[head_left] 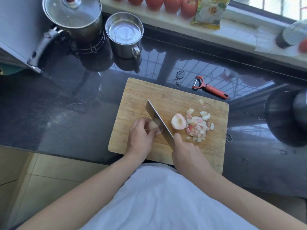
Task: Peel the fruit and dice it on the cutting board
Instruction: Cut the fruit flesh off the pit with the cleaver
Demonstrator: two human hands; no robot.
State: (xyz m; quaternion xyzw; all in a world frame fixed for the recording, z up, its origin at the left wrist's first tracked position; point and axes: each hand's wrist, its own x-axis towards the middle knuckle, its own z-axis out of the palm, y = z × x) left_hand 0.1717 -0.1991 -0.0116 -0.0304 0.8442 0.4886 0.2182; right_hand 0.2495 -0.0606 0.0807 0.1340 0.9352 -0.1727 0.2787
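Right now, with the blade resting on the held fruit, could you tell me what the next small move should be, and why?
Probably press the steel cleaver straight down. Its edge sits on the pale peeled fruit piece, which the left hand grips on the wooden cutting board; the right hand holds the handle. A diced pile already lies to the right.
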